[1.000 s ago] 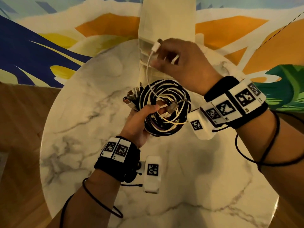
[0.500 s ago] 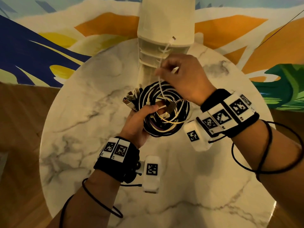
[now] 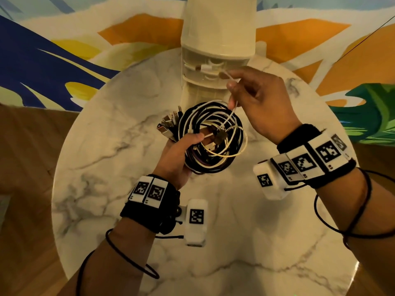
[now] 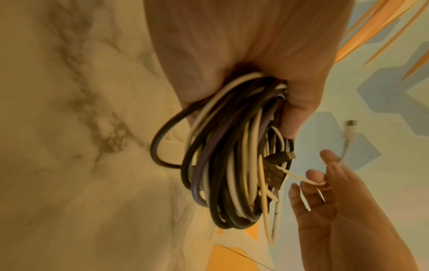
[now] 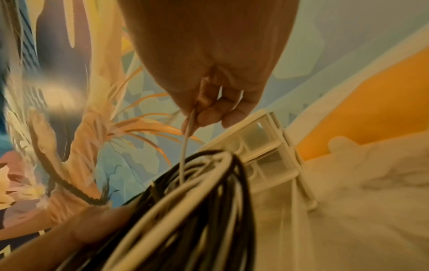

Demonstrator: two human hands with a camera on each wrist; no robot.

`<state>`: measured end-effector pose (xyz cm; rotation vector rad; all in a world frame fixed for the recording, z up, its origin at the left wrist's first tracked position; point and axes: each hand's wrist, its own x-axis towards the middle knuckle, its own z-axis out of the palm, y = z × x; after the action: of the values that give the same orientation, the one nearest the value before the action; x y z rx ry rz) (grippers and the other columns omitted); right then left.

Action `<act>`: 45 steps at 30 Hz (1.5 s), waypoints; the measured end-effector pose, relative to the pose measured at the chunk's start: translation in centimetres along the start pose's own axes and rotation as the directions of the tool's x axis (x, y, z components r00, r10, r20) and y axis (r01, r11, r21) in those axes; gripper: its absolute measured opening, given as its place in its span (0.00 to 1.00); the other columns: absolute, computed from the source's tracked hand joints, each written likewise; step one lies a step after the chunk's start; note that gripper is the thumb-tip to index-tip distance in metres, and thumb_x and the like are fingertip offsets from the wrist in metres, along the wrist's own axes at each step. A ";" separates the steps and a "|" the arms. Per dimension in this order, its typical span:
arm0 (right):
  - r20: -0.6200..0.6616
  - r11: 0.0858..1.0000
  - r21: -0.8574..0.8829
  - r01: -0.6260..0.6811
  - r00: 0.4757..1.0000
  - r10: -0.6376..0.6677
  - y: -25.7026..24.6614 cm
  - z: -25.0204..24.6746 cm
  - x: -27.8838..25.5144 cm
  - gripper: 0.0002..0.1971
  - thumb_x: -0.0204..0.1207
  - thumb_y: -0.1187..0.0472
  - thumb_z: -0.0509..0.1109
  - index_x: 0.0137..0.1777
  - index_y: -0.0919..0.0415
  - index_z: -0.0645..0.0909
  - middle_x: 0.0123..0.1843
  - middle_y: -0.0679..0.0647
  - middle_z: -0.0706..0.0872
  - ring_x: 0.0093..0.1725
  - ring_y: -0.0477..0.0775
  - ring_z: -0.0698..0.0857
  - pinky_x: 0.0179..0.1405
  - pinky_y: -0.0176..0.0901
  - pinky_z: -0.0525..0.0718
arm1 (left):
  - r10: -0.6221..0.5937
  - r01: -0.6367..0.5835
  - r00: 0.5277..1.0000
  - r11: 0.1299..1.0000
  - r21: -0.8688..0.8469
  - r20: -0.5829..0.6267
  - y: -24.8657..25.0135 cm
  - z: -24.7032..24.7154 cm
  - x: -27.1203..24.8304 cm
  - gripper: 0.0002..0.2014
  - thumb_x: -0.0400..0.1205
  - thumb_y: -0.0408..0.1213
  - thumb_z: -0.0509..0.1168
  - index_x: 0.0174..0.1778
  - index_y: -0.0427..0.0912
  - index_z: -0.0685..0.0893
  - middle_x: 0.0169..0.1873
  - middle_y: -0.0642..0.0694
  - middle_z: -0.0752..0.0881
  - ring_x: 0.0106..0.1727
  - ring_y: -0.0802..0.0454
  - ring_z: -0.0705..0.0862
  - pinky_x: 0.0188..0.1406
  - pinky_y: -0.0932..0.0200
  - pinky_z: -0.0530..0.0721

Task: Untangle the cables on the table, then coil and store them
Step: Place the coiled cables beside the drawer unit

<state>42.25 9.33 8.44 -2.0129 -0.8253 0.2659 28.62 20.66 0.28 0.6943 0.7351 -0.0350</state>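
A coil of black, white and purple cables (image 3: 210,138) hangs above the marble table (image 3: 102,189), and my left hand (image 3: 181,152) grips it at its left side, thumb over the strands. Several metal plugs (image 3: 168,122) stick out at the coil's upper left. My right hand (image 3: 252,99) pinches a thin white cable (image 3: 233,103) that rises from the coil's middle; its white plug end (image 3: 208,67) points left above the fingers. In the left wrist view the coil (image 4: 232,155) fills my palm, and the right hand (image 4: 329,183) pinches the white cable (image 4: 299,178). The right wrist view shows the white cable (image 5: 185,146) running down into the coil (image 5: 197,210).
A white plastic drawer unit (image 3: 218,50) with translucent drawers stands at the table's far edge, right behind the right hand. Around the round table are wooden floor (image 3: 25,157) and a painted wall (image 3: 53,60).
My right hand has moved right and slightly up, drawing the thin white cable farther out of the coil, and the plug end now points left. The left hand has kept its grip on the coil.
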 end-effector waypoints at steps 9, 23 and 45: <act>0.417 0.991 -0.103 0.089 0.908 -0.038 -0.6 -0.9 0.3 0.08 0.76 0.59 0.73 0.52 0.58 0.90 0.35 0.31 0.83 0.39 0.32 0.81 0.40 0.23 0.72 | -0.025 0.024 0.999 0.999 0.037 0.027 -0.2 0.2 -0.5 0.30 0.69 0.36 0.70 0.70 0.42 0.77 0.61 0.38 0.86 0.62 0.39 0.84 0.51 0.44 0.85; 0.416 0.963 -0.230 0.142 0.909 -0.034 -0.6 -1.0 1.7 0.04 0.66 0.60 0.75 0.35 0.58 0.90 0.26 0.44 0.73 0.33 0.43 0.71 0.47 0.44 0.74 | 0.031 -0.036 0.991 0.999 0.038 0.134 -0.5 0.9 -0.9 0.28 0.71 0.30 0.67 0.70 0.40 0.76 0.62 0.37 0.85 0.64 0.41 0.84 0.65 0.41 0.79; 0.041 0.994 -0.058 -0.093 0.995 0.096 5.2 2.2 -0.6 0.28 0.84 0.48 0.58 0.82 0.54 0.59 0.76 0.55 0.69 0.75 0.51 0.71 0.72 0.55 0.75 | -0.086 0.087 0.996 0.981 0.175 -0.015 5.1 1.1 5.0 0.18 0.80 0.37 0.65 0.64 0.35 0.82 0.59 0.35 0.86 0.56 0.40 0.87 0.52 0.50 0.86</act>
<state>43.08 8.57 2.85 -2.1082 -0.7729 0.3454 34.42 25.00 0.67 0.8301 0.7748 -0.1783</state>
